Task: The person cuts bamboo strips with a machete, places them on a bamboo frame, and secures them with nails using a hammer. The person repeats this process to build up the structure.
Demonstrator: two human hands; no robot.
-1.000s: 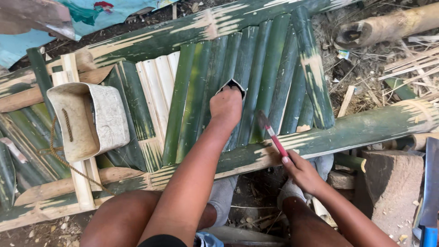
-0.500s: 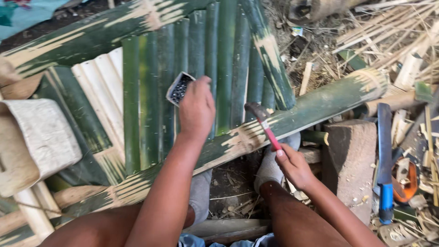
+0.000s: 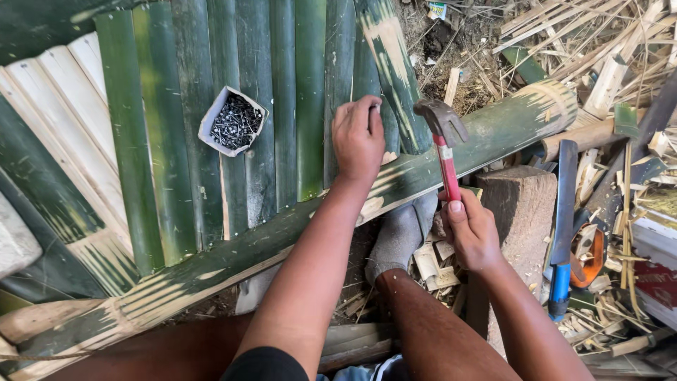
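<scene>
My left hand [image 3: 358,137] rests on the green bamboo slats [image 3: 282,106], fingers pinched together near the top of a slat, seemingly on a small nail that I cannot make out. My right hand [image 3: 471,233] grips the red handle of a hammer [image 3: 444,141], whose metal head hovers just right of the left hand. A thick green bamboo pole [image 3: 296,226] runs diagonally under the slats. An open white paper box of nails [image 3: 233,121] sits on the slats to the left.
A wooden block [image 3: 525,204] stands right of the pole. A long blade with a blue handle [image 3: 564,226] lies beside it. Bamboo scraps and splinters [image 3: 599,63] cover the ground at right. My grey-socked foot [image 3: 402,233] rests below the pole.
The view has shifted right and closer. My left hand let go of the nail box, now lying on the slats, and moved right beside the hammer head.
</scene>
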